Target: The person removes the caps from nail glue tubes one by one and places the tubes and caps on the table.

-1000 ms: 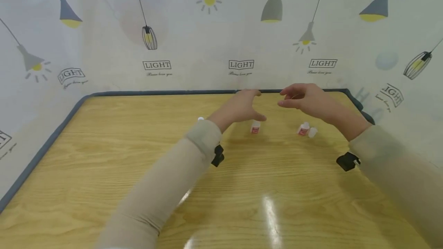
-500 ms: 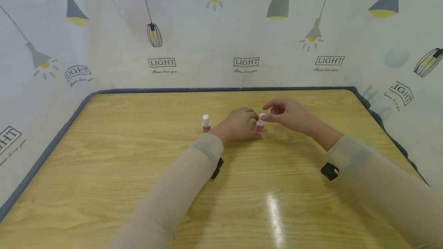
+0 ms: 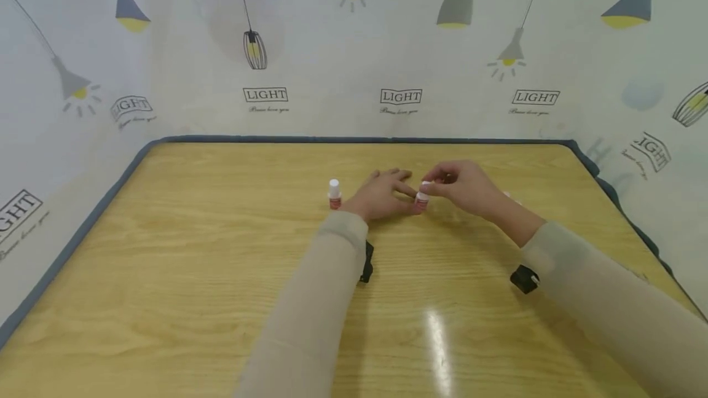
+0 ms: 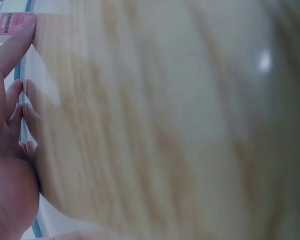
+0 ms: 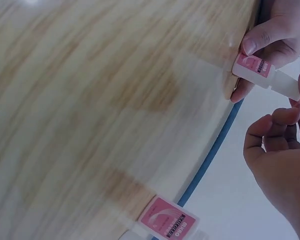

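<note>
A small white bottle (image 3: 422, 202) with a red-pink label stands on the table between both hands. My left hand (image 3: 381, 196) holds it low down, thumb on one side and a finger on the other, as the right wrist view shows. From above, my right hand (image 3: 466, 186) pinches its white cap (image 5: 286, 85) between thumb and fingertips. In the left wrist view, part of the label (image 4: 9, 24) shows beside a finger. Left of my left wrist stands a similar capped bottle (image 3: 334, 195), its base hidden by the hand.
Another pink-labelled bottle (image 5: 169, 218) stands to the right, mostly hidden behind my right wrist in the head view; a loose white cap (image 5: 132, 235) lies beside it. A wood-grain table (image 3: 193, 263) with dark edging meets a lamp-printed backdrop (image 3: 315, 48) at the back.
Both hands have come down from above the table to the middle bottle. My left hand has taken hold of its base, and my right hand now pinches its cap.
</note>
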The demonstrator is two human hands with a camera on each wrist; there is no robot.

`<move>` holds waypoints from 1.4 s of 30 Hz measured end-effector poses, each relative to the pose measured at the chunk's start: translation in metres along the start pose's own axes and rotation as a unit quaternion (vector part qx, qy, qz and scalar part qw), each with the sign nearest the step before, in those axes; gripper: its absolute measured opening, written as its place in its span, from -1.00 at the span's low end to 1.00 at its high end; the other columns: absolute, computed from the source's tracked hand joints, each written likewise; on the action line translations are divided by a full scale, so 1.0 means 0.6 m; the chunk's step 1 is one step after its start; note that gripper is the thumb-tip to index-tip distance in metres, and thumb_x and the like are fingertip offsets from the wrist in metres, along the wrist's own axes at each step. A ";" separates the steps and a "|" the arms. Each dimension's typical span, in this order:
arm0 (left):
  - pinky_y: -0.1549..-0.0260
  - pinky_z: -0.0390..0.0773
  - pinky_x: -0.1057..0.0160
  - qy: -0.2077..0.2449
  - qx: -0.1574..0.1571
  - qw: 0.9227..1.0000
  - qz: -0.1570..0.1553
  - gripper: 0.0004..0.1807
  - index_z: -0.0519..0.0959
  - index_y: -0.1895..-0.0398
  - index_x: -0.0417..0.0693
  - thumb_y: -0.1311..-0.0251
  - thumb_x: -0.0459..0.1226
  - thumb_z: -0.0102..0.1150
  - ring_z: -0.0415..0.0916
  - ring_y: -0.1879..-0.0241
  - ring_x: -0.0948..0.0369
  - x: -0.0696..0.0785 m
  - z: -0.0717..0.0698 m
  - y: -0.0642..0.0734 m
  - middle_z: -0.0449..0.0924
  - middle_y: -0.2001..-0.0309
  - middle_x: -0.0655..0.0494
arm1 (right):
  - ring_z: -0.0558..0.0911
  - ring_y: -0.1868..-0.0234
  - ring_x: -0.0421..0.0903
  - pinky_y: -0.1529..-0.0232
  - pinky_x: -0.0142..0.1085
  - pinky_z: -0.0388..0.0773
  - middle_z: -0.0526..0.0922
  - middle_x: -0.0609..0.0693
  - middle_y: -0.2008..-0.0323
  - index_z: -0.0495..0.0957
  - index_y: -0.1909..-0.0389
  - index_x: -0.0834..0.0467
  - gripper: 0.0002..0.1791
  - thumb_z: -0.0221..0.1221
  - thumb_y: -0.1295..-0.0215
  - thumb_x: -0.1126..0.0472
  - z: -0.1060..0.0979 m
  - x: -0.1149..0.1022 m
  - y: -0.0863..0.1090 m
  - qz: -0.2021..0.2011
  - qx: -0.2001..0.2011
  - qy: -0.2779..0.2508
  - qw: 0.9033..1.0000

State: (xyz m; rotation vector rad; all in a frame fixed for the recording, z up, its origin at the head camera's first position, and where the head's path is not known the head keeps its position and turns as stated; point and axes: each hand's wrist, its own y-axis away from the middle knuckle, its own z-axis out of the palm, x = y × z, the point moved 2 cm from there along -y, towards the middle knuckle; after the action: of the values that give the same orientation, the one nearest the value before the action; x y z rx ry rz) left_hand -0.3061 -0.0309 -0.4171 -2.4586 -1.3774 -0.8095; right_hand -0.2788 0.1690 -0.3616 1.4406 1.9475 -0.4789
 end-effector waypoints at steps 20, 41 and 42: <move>-0.75 -0.27 -0.12 -0.032 -0.011 0.999 -0.006 -0.44 0.64 -0.36 0.38 -0.38 0.28 0.23 -0.11 -0.76 0.14 0.004 0.006 0.000 0.13 -0.72 0.19 | 0.56 0.14 -0.03 0.13 -0.33 0.53 0.71 0.12 0.11 0.71 -0.13 0.24 -0.70 0.22 -0.59 0.14 0.019 0.015 0.004 -0.062 0.034 -0.002 0.997; -0.75 -0.27 -0.09 -0.025 -0.001 1.000 -0.019 -0.41 0.63 -0.37 0.40 -0.41 0.34 0.15 -0.10 -0.75 0.18 0.007 0.003 0.001 0.17 -0.70 0.24 | 0.42 0.41 -0.08 0.44 -0.35 0.32 0.49 0.03 0.40 0.70 0.11 0.18 -0.72 0.36 -0.48 0.02 0.017 0.010 0.008 -0.069 0.094 0.055 0.992; -0.75 -0.27 -0.10 -0.027 0.000 0.999 -0.018 -0.41 0.63 -0.37 0.40 -0.41 0.34 0.14 -0.10 -0.75 0.18 0.006 0.002 0.001 0.17 -0.70 0.24 | 0.42 0.41 -0.08 0.44 -0.35 0.32 0.49 0.03 0.39 0.70 0.11 0.19 -0.73 0.35 -0.49 0.04 0.017 0.009 0.007 -0.073 0.094 0.058 0.991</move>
State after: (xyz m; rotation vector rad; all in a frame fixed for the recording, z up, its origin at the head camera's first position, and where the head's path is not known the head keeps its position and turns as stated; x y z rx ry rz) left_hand -0.3037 -0.0277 -0.4161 -2.4799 -1.4436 -0.7558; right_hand -0.2728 0.1674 -0.3722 1.4745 2.1603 -0.6733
